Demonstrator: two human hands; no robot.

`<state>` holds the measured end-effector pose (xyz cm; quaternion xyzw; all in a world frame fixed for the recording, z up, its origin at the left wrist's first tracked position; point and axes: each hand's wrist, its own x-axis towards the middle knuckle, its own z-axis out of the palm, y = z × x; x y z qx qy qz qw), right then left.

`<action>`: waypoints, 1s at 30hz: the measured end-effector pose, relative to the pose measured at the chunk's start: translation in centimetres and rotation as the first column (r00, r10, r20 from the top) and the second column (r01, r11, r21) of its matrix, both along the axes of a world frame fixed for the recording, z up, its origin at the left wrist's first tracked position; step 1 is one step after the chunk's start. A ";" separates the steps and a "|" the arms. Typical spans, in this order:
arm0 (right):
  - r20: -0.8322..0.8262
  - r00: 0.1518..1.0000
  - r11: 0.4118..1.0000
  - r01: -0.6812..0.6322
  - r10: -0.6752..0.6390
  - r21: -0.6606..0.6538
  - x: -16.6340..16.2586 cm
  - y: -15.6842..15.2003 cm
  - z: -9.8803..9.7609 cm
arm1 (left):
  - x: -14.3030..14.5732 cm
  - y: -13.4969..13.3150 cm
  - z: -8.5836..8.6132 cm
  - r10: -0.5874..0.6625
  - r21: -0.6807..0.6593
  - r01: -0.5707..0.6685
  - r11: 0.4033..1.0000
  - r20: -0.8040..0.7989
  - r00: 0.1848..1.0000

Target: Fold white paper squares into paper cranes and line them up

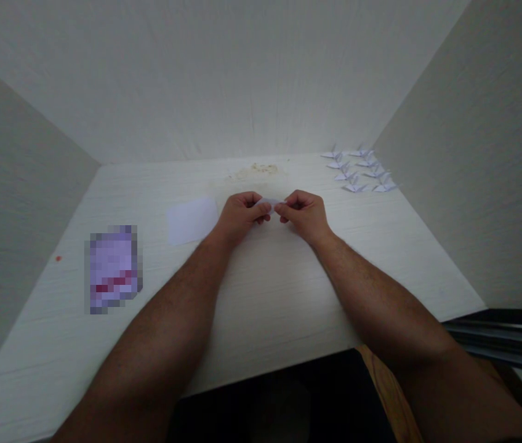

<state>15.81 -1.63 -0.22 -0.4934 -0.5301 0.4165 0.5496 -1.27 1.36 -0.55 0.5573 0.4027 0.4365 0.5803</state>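
A small folded piece of white paper point(270, 201) is held between both hands, above the middle of the white table. My left hand point(244, 212) pinches its left side with thumb and fingers. On its right side, my right hand point(303, 210) grips it the same way, the thumbs close together. The fingers cover much of the paper, so its exact folded shape is hard to make out. Just left of my left hand lies a stack or sheet of white paper point(191, 220), flat on the table.
Several white paper cranes point(353, 184) stand in rows at the back right. A blurred-out purple item point(112, 261) lies at the left, with a small red spot point(58, 258) beyond it. Brownish stains point(265, 168) mark the table near the back wall. Walls enclose three sides.
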 end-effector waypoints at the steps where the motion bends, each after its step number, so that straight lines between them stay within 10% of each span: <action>1: -0.005 1.000 1.000 0.000 0.000 0.008 0.0 0.0 0.0 | 0.0 0.0 0.1 0.003 -0.012 -0.003 1.000 0.000 1.000; 30: 0.080 0.996 0.999 0.039 -0.041 0.030 0.3 -0.1 0.1 | 0.0 0.0 -0.2 0.057 0.031 -0.055 0.998 -0.041 0.998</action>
